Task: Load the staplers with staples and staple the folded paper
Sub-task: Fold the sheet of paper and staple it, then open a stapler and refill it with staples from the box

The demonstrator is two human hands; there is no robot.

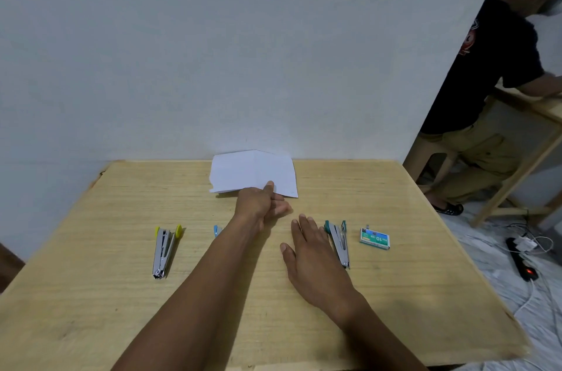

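Note:
A folded white paper lies at the far edge of the wooden table, against the wall. My left hand pinches its near edge, thumb on top. My right hand rests flat on the table with straight fingers, holding nothing. A yellow-tipped stapler lies open at the left. A teal-tipped stapler lies open just right of my right hand. A blue stapler is mostly hidden behind my left forearm. A small green staple box sits at the far right.
The wall stands right behind the table. To the right, another person leans on a second wooden table. A power strip and cables lie on the floor at the right.

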